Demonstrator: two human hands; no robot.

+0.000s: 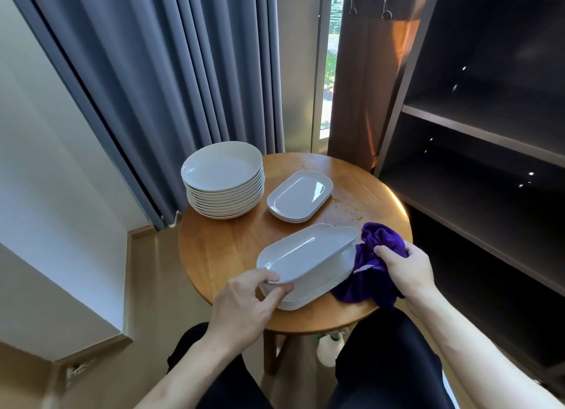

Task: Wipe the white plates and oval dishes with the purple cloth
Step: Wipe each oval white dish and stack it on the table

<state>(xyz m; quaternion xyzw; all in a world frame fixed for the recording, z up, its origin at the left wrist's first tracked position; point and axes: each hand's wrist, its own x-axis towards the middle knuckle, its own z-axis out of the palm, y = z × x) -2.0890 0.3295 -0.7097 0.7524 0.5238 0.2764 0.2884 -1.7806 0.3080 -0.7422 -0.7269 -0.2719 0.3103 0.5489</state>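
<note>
Seemingly mid-task: on the round table (pixel 232 249), the tall stack of plates (pixel 223 179) at the back left looks unwiped, the near pile of oval dishes (pixel 318 289) waits, and about 3 dishes (pixel 299 194) set apart in the middle are likely finished. The left hand (pixel 241 307) pinches the top dish (pixel 308 252), tilted up off the near pile; the right hand (pixel 406 268) grips the purple cloth (pixel 382 240) just beside it. A dark shelf (pixel 474 133) stands close on the right, blocking nothing
</note>
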